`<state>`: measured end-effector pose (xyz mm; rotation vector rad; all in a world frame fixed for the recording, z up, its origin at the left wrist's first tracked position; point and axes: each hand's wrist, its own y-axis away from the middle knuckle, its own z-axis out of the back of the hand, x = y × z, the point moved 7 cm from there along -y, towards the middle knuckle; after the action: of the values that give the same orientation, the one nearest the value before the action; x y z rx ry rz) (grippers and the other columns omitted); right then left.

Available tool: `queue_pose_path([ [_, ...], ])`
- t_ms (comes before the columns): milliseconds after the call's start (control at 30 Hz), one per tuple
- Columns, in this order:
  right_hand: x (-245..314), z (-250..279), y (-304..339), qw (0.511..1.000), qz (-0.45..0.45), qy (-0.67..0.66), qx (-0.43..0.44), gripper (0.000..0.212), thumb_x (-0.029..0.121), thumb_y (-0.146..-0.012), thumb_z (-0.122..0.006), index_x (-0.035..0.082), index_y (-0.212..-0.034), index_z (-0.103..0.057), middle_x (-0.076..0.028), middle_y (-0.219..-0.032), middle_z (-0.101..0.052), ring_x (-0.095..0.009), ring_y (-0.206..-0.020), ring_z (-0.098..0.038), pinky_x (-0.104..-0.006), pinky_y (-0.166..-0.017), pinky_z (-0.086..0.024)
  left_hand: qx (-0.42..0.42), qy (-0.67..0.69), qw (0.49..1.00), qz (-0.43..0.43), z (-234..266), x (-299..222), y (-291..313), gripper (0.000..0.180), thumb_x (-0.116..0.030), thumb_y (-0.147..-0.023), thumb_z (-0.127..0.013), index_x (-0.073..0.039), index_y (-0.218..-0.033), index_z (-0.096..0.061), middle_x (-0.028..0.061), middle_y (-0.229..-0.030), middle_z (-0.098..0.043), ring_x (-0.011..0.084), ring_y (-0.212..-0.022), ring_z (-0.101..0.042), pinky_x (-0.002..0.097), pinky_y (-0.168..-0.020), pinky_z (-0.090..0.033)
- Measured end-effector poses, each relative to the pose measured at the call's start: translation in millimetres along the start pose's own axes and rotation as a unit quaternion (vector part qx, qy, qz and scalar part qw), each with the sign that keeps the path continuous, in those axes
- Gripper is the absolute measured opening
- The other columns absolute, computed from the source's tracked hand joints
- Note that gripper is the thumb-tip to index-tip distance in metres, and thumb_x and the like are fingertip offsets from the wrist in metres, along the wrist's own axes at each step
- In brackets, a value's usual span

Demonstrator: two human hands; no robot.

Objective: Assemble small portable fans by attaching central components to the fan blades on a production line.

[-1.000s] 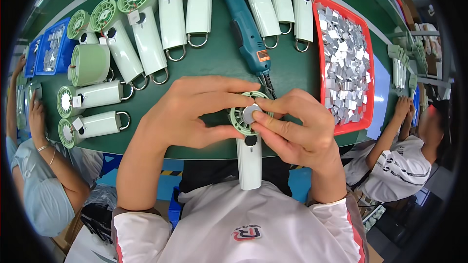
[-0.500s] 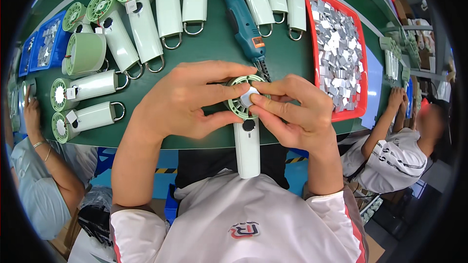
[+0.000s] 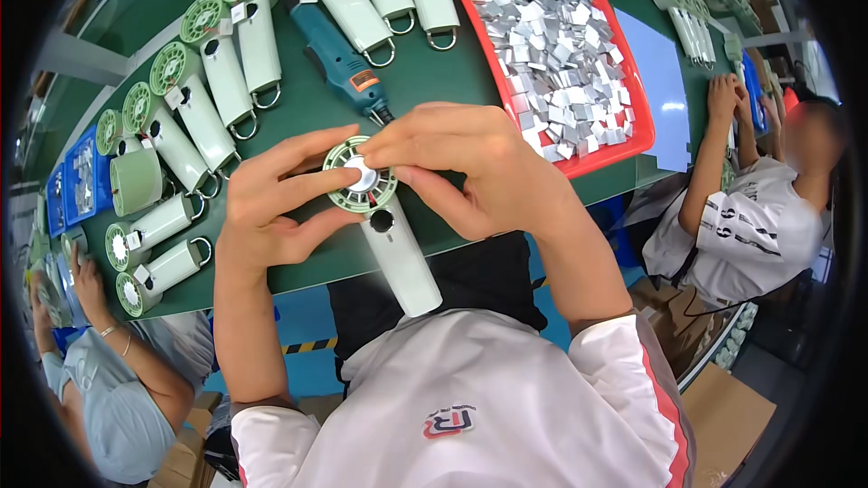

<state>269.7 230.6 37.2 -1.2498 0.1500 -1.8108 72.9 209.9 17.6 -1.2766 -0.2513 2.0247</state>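
A pale green handheld fan [image 3: 402, 258] is between my hands, its round open fan head up and its handle slanting down toward my lap. My left hand [image 3: 276, 203] grips the head's left rim, thumb below, with a fingertip on the round white disc [image 3: 362, 175] at its centre. From the right, my right hand [image 3: 479, 158] curls over the head. Its fingertips press on the disc's upper edge and its thumb is by the right rim. Red wire shows among the spokes. Beyond the head lies a teal corded power tool [image 3: 339, 59].
A red tray [image 3: 633, 99] of small silvery-white pieces stands at the right. Several similar fans [image 3: 221, 81] line the green table [image 3: 434, 81] at left and back. Blue bins [image 3: 86, 181] sit far left. Co-workers are at both sides, one with a white sleeve [image 3: 723, 208].
The view has shifted, and the fan and hands now sit further left in it. My right fingers have gone from pinching the disc to pressing its upper edge; a left fingertip rests on it.
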Motion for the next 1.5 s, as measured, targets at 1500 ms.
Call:
queue_pose_path([
  [1500, 12, -10, -1, 0.994, -0.015, 0.098, -0.036, 0.021, 0.001, -0.085, -0.089, 0.003, -0.105, -0.085, -0.011, -0.11, -0.076, -0.017, -0.069, -0.064, -0.0309, -0.057, -0.053, -0.014, 0.009, 1.0, -0.017, 2, 1, 1, 0.055, -0.004, -0.067, -0.099, -0.005, -0.12, -0.085, 0.0262, -0.133, -0.076, 0.0349, -0.107, -0.08, 0.0404, -0.089, -0.066],
])
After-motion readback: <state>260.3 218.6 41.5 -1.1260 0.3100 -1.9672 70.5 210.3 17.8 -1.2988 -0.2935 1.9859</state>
